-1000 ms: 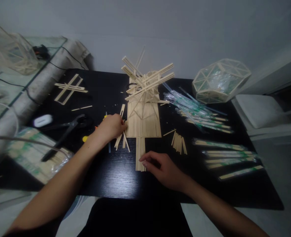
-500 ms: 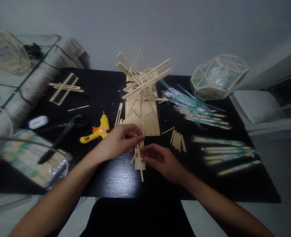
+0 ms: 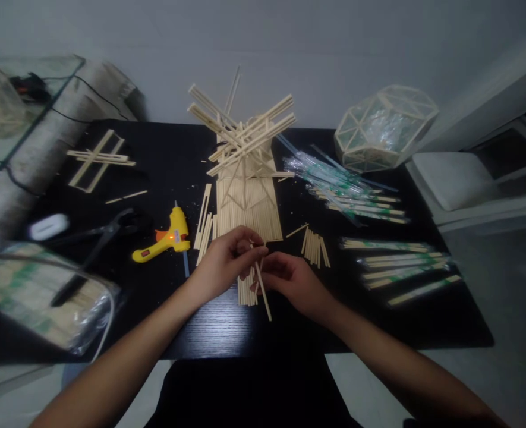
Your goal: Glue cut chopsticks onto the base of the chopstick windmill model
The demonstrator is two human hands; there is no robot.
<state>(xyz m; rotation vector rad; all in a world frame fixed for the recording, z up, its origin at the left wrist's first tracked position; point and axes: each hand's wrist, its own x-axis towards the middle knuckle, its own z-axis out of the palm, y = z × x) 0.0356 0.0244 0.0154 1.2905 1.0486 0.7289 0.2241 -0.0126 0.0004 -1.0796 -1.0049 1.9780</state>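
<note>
On the black table [image 3: 441, 327] sat the model [image 3: 248, 199]. The left hand [image 3: 227, 257] pinched a stick near its far end; the right hand [image 3: 297, 284] curled just beside it, its hold impossible to tell. Beneath lay a strip [image 3: 245, 295] of sticks. The slim stick [image 3: 264, 291] looked light, stiff and snappable, probably best taken mid-length with a gentle fingertip pinch.

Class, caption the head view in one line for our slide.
Left hand holding a slender pale wooden stick, right hand close by, and a yellow plastic glue gun on the black table.
</note>
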